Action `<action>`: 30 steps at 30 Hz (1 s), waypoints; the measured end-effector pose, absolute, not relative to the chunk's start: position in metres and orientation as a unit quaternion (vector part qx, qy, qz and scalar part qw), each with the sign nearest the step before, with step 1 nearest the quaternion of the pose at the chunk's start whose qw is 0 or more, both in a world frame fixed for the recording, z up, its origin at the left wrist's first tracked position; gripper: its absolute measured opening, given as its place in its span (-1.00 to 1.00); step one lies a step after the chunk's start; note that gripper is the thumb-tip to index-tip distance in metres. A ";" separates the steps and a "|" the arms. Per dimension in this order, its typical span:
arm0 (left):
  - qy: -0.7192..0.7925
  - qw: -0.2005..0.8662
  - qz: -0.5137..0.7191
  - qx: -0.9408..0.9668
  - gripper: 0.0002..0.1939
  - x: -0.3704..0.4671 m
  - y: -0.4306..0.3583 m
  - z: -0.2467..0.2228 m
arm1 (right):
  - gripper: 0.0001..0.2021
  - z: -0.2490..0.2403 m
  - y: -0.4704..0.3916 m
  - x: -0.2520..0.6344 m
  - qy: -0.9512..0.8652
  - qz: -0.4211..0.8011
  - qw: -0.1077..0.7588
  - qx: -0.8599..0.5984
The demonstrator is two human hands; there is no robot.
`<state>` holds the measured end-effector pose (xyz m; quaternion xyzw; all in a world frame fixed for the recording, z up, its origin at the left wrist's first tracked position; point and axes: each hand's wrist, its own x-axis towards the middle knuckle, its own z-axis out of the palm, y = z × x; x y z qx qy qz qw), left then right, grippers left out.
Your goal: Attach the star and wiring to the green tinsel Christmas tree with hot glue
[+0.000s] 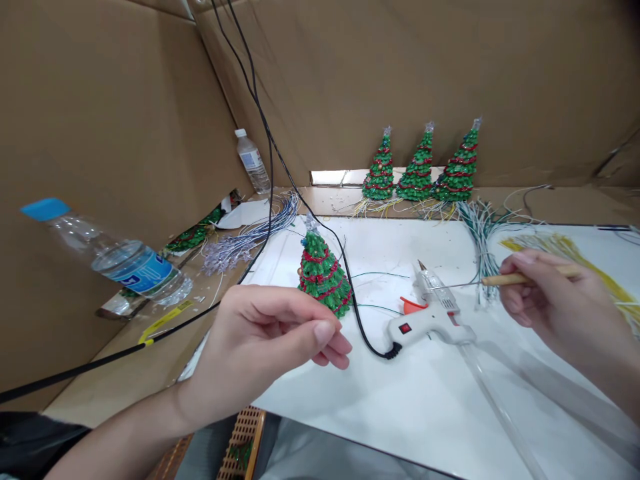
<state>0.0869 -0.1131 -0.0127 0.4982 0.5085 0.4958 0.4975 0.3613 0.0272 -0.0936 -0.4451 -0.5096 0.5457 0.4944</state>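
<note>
My left hand [280, 333] is raised over the near part of the white board, thumb and forefinger pinched together; whatever they hold, if anything, is too small to make out. Just beyond it a small green Christmas tree figurine [323, 273] with red garlands and a clear star leans on the board. Two thin green wires [383, 274] run from its right side. My right hand [545, 293] is closed around the wooden handle of an awl [493, 281], its thin metal shaft pointing left. The shaft passes above a white glue gun [425, 327] lying on the board.
Three similar trees [420, 170] stand along the back cardboard wall. Bundles of wires [483, 240] and yellow strands [575, 257] lie at the right. Water bottles [145, 267] stand at the left. Black cables [255, 100] hang across the workspace. An orange basket [259, 433] sits below the edge.
</note>
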 end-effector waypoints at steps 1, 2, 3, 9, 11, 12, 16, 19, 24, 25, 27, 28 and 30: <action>0.509 0.497 0.494 0.499 -0.87 0.087 -0.113 -0.013 | -0.68 -0.094 0.027 0.362 -0.509 0.546 0.495 -0.446; 0.510 0.494 0.496 0.500 -0.87 0.087 -0.113 -0.013 | -0.68 -0.094 0.027 0.362 -0.507 0.545 0.496 -0.447; 0.510 0.492 0.496 0.502 -0.87 0.087 -0.112 -0.013 | -0.68 -0.094 0.026 0.362 -0.505 0.545 0.498 -0.447; 0.487 0.517 0.496 0.500 -0.86 0.086 -0.110 -0.015 | -0.68 -0.094 0.026 0.362 -0.504 0.545 0.498 -0.448; 0.482 0.517 0.496 0.504 -0.87 0.085 -0.110 -0.015 | -0.68 -0.094 0.027 0.362 -0.507 0.545 0.494 -0.449; 0.481 0.516 0.494 0.509 -0.87 0.085 -0.110 -0.015 | -0.68 -0.094 0.027 0.362 -0.507 0.545 0.495 -0.449; 0.485 0.500 0.489 0.525 -0.87 0.084 -0.108 -0.015 | -0.69 -0.094 0.027 0.362 -0.499 0.546 0.502 -0.448; 0.493 0.485 0.490 0.531 -0.86 0.085 -0.106 -0.015 | -0.69 -0.094 0.027 0.361 -0.498 0.547 0.501 -0.449; 0.515 0.469 0.486 0.528 -0.88 0.085 -0.106 -0.016 | -0.69 -0.093 0.027 0.360 -0.497 0.543 0.504 -0.452; 0.518 0.468 0.483 0.529 -0.88 0.085 -0.106 -0.016 | -0.69 -0.093 0.027 0.360 -0.496 0.541 0.506 -0.452; 0.523 0.467 0.480 0.528 -0.88 0.085 -0.106 -0.017 | -0.69 -0.093 0.027 0.360 -0.496 0.540 0.508 -0.452; 0.523 0.468 0.479 0.527 -0.88 0.085 -0.106 -0.017 | -0.69 -0.093 0.027 0.360 -0.498 0.540 0.507 -0.451; 0.522 0.474 0.479 0.522 -0.88 0.085 -0.106 -0.018 | -0.68 -0.094 0.027 0.361 -0.500 0.542 0.504 -0.450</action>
